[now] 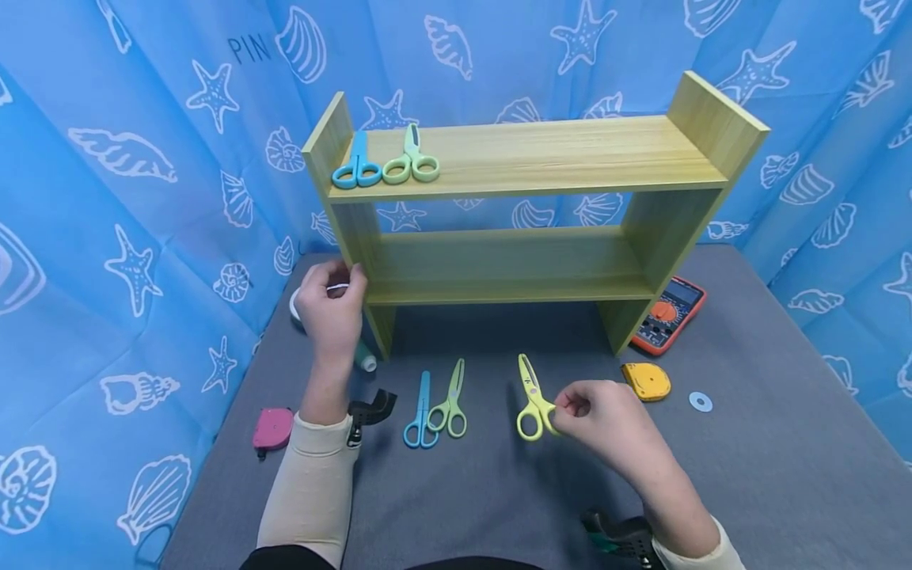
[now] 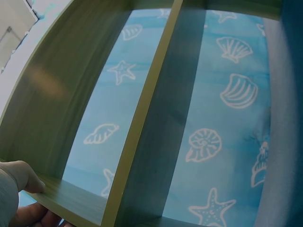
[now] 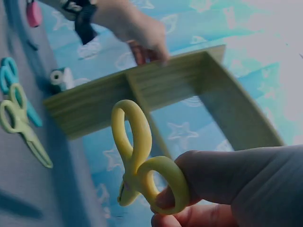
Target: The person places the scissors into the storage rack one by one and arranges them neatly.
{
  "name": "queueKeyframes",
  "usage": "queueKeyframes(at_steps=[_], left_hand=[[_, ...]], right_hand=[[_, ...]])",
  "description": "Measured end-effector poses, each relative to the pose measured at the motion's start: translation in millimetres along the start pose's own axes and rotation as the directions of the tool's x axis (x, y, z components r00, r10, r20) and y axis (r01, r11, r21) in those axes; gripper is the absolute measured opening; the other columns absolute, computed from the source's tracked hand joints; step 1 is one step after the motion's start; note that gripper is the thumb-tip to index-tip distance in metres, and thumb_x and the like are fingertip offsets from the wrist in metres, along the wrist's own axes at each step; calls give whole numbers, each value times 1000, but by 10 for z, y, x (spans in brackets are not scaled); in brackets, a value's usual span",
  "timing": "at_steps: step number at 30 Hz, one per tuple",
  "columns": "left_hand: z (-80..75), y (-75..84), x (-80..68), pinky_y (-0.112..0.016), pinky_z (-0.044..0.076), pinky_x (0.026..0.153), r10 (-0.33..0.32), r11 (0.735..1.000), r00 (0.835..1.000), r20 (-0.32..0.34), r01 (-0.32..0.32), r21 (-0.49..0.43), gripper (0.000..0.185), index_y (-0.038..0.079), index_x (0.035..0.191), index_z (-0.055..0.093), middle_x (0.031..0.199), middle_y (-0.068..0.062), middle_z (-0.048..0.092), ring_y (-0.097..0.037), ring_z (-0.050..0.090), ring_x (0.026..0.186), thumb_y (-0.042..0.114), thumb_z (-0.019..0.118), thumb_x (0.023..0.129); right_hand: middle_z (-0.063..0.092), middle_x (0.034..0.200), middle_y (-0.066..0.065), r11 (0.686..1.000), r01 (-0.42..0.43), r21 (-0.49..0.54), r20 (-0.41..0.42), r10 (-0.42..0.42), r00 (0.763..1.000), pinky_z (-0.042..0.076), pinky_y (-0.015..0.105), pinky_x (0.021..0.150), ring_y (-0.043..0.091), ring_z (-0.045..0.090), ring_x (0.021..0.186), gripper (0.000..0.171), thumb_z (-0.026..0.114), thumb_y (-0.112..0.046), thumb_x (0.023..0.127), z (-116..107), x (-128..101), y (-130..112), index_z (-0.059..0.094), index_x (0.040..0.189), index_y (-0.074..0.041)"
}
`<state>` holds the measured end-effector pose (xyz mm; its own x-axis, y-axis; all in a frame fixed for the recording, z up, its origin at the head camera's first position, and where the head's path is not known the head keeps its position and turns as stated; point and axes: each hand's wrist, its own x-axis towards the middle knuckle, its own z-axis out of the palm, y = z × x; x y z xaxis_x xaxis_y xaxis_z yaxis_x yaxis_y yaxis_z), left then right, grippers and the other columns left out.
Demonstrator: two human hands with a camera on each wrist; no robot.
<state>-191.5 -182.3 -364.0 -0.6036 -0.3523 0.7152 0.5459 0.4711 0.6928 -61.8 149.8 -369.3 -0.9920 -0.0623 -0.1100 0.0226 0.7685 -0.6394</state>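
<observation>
My right hand (image 1: pixel 606 419) pinches one finger loop of the yellow scissors (image 1: pixel 530 396), whose blades point away from me over the table. The right wrist view shows the thumb and fingers at that loop. My left hand (image 1: pixel 331 305) grips the left side panel of the wooden shelf (image 1: pixel 513 261), thumb on the inner face and fingers outside in the left wrist view. Blue scissors (image 1: pixel 422 412) and green scissors (image 1: pixel 452 404) lie side by side on the table. Another blue pair (image 1: pixel 359 162) and a light green pair (image 1: pixel 411 158) rest at the left end of the top board.
A pink tape measure (image 1: pixel 273 429) lies at the left. A green-and-white tube (image 1: pixel 366 358) sits by the shelf's left foot. To the right are a multimeter (image 1: pixel 668 315), a yellow tape measure (image 1: pixel 647 381) and a pale blue ring (image 1: pixel 701 401). A patterned blue curtain (image 1: pixel 178 261) hangs behind.
</observation>
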Motion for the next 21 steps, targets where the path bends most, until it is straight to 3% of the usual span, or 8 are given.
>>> queueKeyframes(at_steps=[5,11,16,21], left_hand=[[-4,2,0,-16,54,70,3,1000,1000,6,-3,-6,16,-8,97,74,90,-18,67,-24,66,79,8,71,94],[-3,2,3,-14,53,69,7,1000,1000,1,-7,-8,14,-7,98,75,90,-19,68,-26,67,79,5,72,93],[1,191,-1,-14,51,68,5,1000,1000,-10,-5,6,12,-14,97,72,90,-28,65,-34,65,79,-4,70,91],[2,103,2,-16,53,68,17,1000,1000,-5,-17,3,12,-12,96,73,89,-24,66,-30,65,79,0,70,92]], right_hand=[[63,70,-1,1000,-19,3,-24,19,1000,46,30,56,18,55,66,7,77,-12,82,-182,-104,-34,76,88,-8],[63,72,-1,999,51,-11,-117,-52,992,45,29,54,18,55,67,5,75,-10,84,-399,-229,-47,76,89,-9],[63,72,-1,995,98,-28,-205,-102,974,45,28,53,17,55,66,7,75,-7,85,-571,-317,-48,76,91,-9],[65,73,-2,987,157,-25,-302,-157,940,46,23,54,13,57,62,7,76,-6,85,-753,-368,-34,77,92,-8]])
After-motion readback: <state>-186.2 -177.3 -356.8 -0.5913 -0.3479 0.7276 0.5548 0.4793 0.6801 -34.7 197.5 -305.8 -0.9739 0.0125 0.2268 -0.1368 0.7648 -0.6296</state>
